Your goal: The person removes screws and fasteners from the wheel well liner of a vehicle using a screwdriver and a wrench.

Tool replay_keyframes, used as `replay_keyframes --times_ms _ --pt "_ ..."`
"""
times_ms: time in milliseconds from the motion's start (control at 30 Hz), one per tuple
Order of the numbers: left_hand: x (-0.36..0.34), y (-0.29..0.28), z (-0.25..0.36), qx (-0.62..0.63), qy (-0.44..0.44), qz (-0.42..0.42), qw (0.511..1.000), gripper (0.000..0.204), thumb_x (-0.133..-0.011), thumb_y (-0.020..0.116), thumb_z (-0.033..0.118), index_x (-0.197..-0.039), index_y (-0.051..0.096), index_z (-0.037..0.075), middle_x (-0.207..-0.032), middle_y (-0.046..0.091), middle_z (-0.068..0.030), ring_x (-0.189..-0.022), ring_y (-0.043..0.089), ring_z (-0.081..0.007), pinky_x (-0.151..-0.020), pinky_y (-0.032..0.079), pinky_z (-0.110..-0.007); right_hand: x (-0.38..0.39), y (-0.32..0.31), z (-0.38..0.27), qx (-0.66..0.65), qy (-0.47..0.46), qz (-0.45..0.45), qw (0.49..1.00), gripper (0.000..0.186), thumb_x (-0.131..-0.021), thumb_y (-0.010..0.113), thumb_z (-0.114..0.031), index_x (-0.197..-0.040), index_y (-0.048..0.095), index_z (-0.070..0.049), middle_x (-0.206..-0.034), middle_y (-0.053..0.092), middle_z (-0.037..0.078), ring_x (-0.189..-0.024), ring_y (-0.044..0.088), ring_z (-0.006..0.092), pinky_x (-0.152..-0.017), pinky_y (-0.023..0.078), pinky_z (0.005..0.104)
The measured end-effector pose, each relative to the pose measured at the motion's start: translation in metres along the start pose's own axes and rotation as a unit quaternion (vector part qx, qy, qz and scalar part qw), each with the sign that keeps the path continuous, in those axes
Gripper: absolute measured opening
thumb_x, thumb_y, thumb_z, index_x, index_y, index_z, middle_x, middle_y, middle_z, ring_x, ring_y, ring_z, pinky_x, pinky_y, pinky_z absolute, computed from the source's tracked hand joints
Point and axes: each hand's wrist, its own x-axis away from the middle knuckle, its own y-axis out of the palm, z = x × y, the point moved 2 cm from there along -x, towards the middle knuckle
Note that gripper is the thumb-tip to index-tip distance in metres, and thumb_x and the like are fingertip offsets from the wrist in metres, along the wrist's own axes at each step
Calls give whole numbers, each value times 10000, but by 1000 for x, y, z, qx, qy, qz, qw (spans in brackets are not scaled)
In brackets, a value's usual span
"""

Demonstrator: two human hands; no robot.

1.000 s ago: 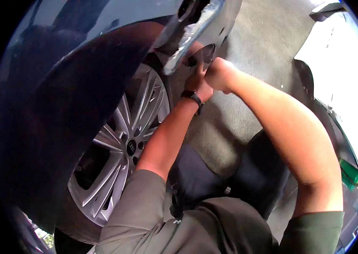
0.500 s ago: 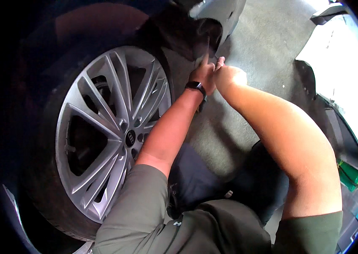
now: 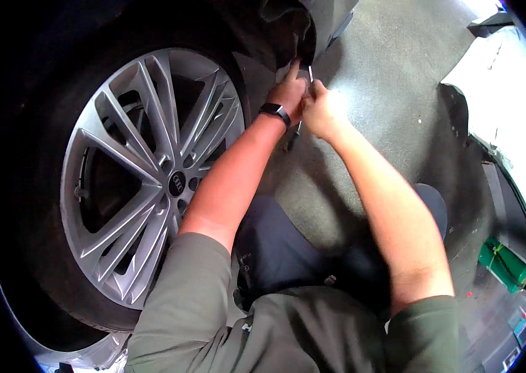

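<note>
My left hand [image 3: 288,96], with a dark watch on its wrist, reaches up to the dark wheel arch liner [image 3: 285,40] at the lower corner of a car's bumper [image 3: 332,22]. Its index finger is stretched out against the liner's edge; the other fingers are mostly hidden. Close beside it, my right hand [image 3: 326,115] is closed around a thin metal-shafted tool [image 3: 311,73]. One bright length of the tool points up toward the bumper corner. Below the hands another thin shaft shows, with a dark end; whether it is the same tool I cannot tell.
A silver multi-spoke wheel [image 3: 166,155] with a black tyre stands close on my left. A light-coloured body panel [image 3: 512,93] lies at the right. Near it is a green container [image 3: 504,264] with a dark strap. My knees are bent over the grey concrete floor [image 3: 393,74].
My right hand has turned and its forearm has swung inward, so the metal shaft shows above it. My left hand stays at the liner. The whole view has shifted slightly.
</note>
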Motion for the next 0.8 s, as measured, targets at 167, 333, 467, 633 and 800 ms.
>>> replay_keyframes --times_ms 167,333,467,633,800 --pt "2 14 -41 619 -160 -48 768 771 -985 521 194 -1631 113 297 -960 563 -43 -843 600 -200 -815 538 -396 -19 -28 -50 84 7 -93 992 309 -836 678 -199 -1090 720 -28 -1098 719 208 -1076 688 354 -898 567 429" --pt "-7 22 -5 771 -176 -120 600 517 -1022 481 195 -1508 328 109 -1192 631 -105 -1110 603 -241 -946 496 -401 -53 -20 -37 164 -17 -170 972 185 -773 712 -105 -931 761 -21 -959 742 162 -924 724 319 -797 578 378" --pt "13 -9 11 186 -20 -141 972 441 -972 543 227 -1387 475 94 -1311 624 -135 -1141 623 -296 -953 500 -427 -49 -16 -32 317 -138 -280 896 255 -781 694 -64 -1032 693 -16 -879 722 134 -765 724 257 -630 557 333" --pt "102 11 -79 -160 -41 -104 981 142 -852 603 144 -976 668 121 -1012 696 -151 -978 662 -365 -821 529 -472 -65 4 -4 -198 123 -197 952 116 -936 542 -66 -871 624 -16 -697 638 118 -562 635 240 -469 485 354" --pt "100 -14 2 -75 -12 42 996 180 -891 556 126 -1024 673 90 -967 706 -174 -908 674 -394 -761 536 -496 -40 0 -17 -587 296 -144 740 278 -1014 451 -170 -776 480 -30 -624 501 131 -464 419 215 -412 336 361"
